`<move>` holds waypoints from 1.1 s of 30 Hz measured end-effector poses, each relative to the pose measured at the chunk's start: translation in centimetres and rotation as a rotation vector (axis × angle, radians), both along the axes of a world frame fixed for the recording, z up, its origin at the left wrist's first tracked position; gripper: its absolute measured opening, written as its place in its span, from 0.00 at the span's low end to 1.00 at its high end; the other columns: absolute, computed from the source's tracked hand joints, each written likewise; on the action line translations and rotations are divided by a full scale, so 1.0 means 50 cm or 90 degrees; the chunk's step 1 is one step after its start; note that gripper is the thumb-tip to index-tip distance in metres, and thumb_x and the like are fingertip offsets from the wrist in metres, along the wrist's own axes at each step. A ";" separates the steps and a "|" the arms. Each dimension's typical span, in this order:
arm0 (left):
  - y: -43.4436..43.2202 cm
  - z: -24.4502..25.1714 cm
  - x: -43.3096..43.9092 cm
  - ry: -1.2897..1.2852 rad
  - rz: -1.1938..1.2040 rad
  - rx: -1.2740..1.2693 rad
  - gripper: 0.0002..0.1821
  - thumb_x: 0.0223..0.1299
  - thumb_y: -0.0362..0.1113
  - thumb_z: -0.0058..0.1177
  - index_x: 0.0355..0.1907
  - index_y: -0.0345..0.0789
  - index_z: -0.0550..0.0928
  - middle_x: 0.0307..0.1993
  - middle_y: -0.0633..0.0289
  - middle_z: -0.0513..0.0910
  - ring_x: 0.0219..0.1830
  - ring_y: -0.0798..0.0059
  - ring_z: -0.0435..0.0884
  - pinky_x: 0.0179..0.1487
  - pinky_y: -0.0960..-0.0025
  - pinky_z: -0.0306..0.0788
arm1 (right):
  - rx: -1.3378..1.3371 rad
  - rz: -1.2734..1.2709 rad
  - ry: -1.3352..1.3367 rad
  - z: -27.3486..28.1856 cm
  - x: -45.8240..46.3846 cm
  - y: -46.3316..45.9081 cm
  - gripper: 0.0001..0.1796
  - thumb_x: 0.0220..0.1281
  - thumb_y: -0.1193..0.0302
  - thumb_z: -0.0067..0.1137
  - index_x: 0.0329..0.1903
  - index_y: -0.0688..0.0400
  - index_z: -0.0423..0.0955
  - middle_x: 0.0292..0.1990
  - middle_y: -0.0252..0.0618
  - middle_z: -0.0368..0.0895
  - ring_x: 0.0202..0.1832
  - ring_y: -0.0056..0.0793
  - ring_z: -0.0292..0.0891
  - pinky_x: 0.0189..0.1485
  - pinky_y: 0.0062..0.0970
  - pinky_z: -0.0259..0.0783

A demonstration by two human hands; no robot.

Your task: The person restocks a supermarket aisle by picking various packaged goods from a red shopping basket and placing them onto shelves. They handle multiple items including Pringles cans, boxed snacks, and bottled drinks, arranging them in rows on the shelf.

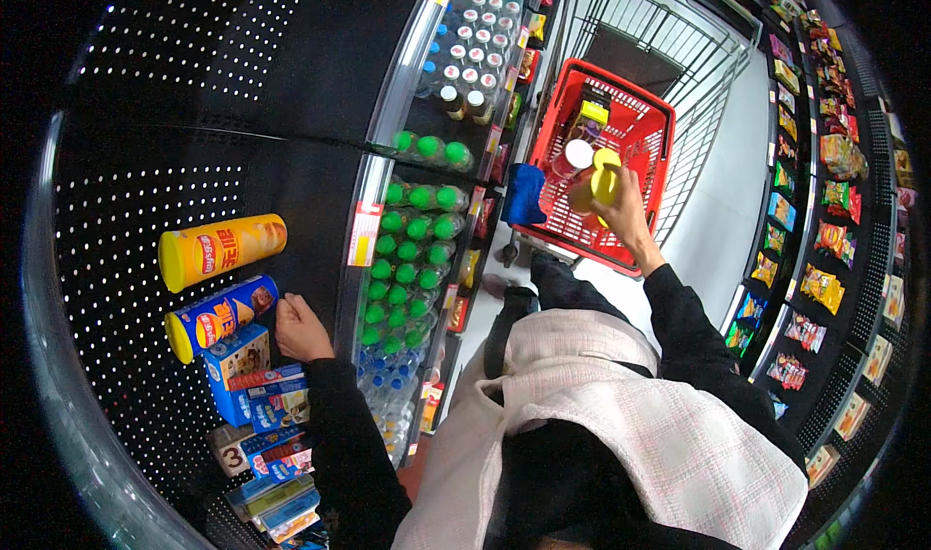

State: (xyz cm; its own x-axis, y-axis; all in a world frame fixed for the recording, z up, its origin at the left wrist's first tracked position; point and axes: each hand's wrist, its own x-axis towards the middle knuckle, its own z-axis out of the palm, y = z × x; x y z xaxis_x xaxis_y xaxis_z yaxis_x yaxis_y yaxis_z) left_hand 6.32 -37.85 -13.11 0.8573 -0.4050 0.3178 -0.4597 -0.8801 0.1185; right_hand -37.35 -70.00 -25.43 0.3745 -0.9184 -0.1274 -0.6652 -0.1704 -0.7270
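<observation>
My right hand (624,204) is inside the red shopping basket (673,157), fingers around a yellow-lidded canister (603,184). Another yellow lid (606,158) shows right behind it. A white-lidded jar (574,158) and a dark pack with a yellow panel (593,116) are also in the basket. On the shelf to the left, my left hand (304,329) is curled into a loose fist beside the base of a blue Lay's canister (222,317); nothing shows in it, and whether it touches the canister is unclear. An orange Lay's canister (225,250) lies parallel to the blue one.
The basket rests on a wire shopping cart (691,48), with a blue cloth-like item (525,193) at its near left corner. Green-capped bottles (418,228) and white-capped bottles (473,55) fill the middle shelf. Snack boxes (273,401) lie below my left hand. Snack packets (822,288) line the right shelves.
</observation>
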 end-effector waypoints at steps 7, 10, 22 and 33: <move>0.004 0.002 0.004 0.034 -0.020 -0.017 0.23 0.76 0.47 0.50 0.25 0.32 0.75 0.25 0.47 0.81 0.27 0.48 0.80 0.30 0.52 0.67 | 0.016 0.041 0.135 -0.182 -0.047 0.050 0.37 0.49 0.69 0.77 0.62 0.60 0.69 0.54 0.58 0.78 0.57 0.59 0.75 0.62 0.48 0.74; 0.006 0.000 0.007 0.049 -0.008 -0.008 0.22 0.76 0.46 0.50 0.27 0.32 0.77 0.25 0.47 0.82 0.27 0.49 0.80 0.31 0.53 0.68 | 0.022 -0.055 0.121 -0.198 -0.081 0.038 0.36 0.50 0.68 0.76 0.62 0.60 0.70 0.55 0.57 0.77 0.58 0.58 0.74 0.63 0.48 0.73; 0.002 0.004 0.005 0.043 -0.004 0.009 0.23 0.76 0.48 0.48 0.28 0.31 0.78 0.26 0.46 0.82 0.29 0.49 0.81 0.33 0.52 0.69 | -0.094 -0.123 0.197 -0.231 -0.185 -0.091 0.39 0.47 0.70 0.78 0.64 0.60 0.71 0.53 0.54 0.77 0.58 0.54 0.74 0.63 0.46 0.71; -0.002 0.008 0.002 0.089 0.021 -0.017 0.24 0.76 0.49 0.48 0.29 0.30 0.78 0.28 0.45 0.82 0.30 0.47 0.81 0.35 0.52 0.70 | -0.062 -0.050 0.279 -0.260 -0.165 -0.141 0.40 0.49 0.63 0.79 0.66 0.60 0.72 0.53 0.58 0.81 0.54 0.57 0.80 0.59 0.48 0.76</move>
State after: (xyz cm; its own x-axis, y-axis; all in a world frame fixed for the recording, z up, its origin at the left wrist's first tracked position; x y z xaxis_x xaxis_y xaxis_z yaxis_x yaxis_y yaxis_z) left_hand 6.41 -37.93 -12.71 0.9070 -0.3684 0.2041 -0.4074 -0.8904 0.2029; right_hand -45.62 -77.05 -38.45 0.2339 -0.9574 -0.1693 -0.9198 -0.1614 -0.3576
